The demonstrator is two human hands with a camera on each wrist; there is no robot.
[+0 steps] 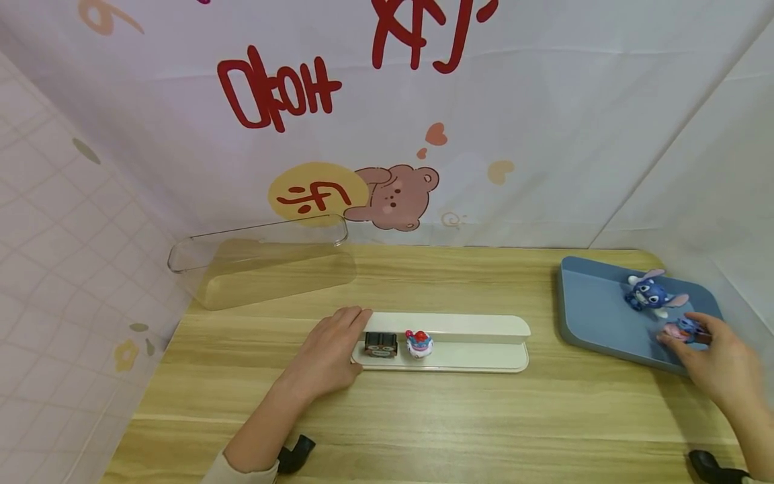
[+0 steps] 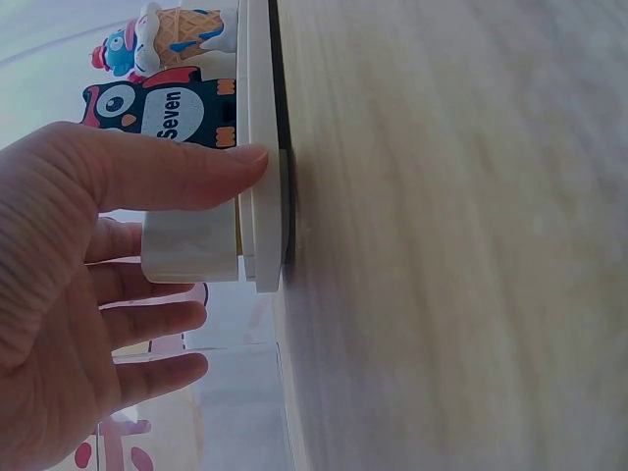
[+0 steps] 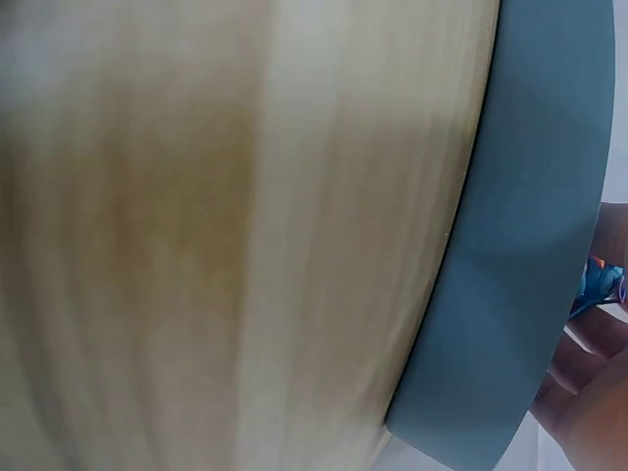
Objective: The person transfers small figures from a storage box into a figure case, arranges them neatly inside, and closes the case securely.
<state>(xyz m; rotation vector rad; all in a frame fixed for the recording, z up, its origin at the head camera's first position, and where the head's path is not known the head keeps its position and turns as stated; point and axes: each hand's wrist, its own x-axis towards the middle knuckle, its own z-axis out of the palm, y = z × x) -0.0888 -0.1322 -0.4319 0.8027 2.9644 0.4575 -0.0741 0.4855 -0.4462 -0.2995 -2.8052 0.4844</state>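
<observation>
My left hand point(image 1: 329, 349) holds the left end of a white stepped display stand point(image 1: 465, 356), thumb along its front edge and fingers behind. On the stand's lower step stand a dark owl figurine point(image 1: 381, 344), marked "Seven" in the left wrist view, and an ice-cream-cone figurine point(image 1: 420, 344) with a red top. At the right, my right hand point(image 1: 722, 363) pinches a small blue and pink figurine point(image 1: 678, 330) between thumb and fingers, over the blue-grey tray point(image 1: 592, 316). A blue long-eared figurine point(image 1: 650, 296) lies in that tray. In the right wrist view the tray's wall partly hides the hand.
A clear plastic cover point(image 1: 278, 269) stands on the wooden table point(image 1: 423, 423) at the back left. Printed white cloth point(image 1: 532, 121) hangs behind the table and along both sides. Black curved pieces point(image 1: 296, 455) show beside both wrists.
</observation>
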